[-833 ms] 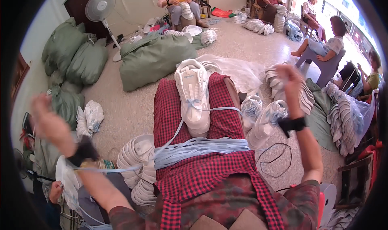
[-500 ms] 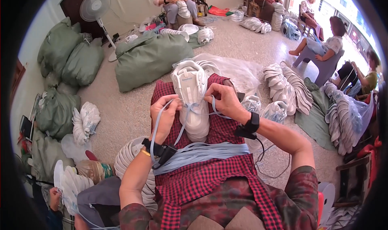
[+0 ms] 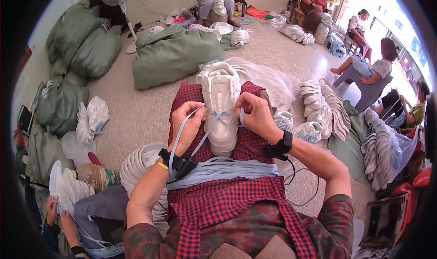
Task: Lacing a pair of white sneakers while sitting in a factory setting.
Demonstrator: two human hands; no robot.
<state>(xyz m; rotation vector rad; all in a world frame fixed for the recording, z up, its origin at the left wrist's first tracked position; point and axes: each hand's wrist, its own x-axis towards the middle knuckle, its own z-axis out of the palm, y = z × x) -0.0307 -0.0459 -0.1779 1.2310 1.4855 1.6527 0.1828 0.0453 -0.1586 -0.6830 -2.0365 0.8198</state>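
A white shoe upper [image 3: 222, 138] stands between my knees, over a red and black checked apron [image 3: 227, 197]. A light blue shoelace [image 3: 220, 116] crosses the front of the upper. My left hand [image 3: 189, 122] is at the upper's left edge, thumb and forefinger pinched on the lace, a length of which hangs down past my wrist. At the right edge, my right hand [image 3: 256, 115] pinches the lace too, and a loop of it shows beside the fingers. A thick bundle of light blue laces [image 3: 223, 173] lies across my lap.
Stacks of white uppers [image 3: 314, 106] lie on the floor at right, more [image 3: 141, 165] by my left arm. A full green sack [image 3: 177, 58] lies ahead; several [image 3: 75, 40] are piled at left. A co-worker's hand [image 3: 69, 225] is at lower left.
The whole view has shifted slightly. My right hand has drawn its side of the lace in, with the fingers closer to the upper. Both hands still pinch the lace.
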